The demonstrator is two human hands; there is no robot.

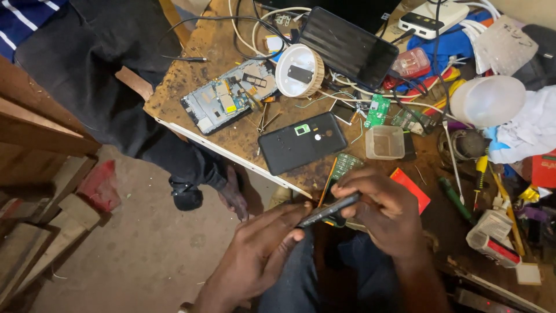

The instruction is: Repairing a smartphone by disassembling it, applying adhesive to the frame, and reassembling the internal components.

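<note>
From my seat, the step in hand looks like working at a slim dark phone part [329,210], held just below the black back cover [302,142] on the bench [191,69]. My left hand [260,249] has its fingers [288,229] closed under its near end; my right hand [385,211] pinches its far end. Next, I judge, calls for a steady grip and gentle prying.

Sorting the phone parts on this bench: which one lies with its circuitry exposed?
The opened phone frame at the table's far left edge, boards and shields showing. The black back cover nearer the hands shows only plain casing, and the dark tablet is closed.
</note>
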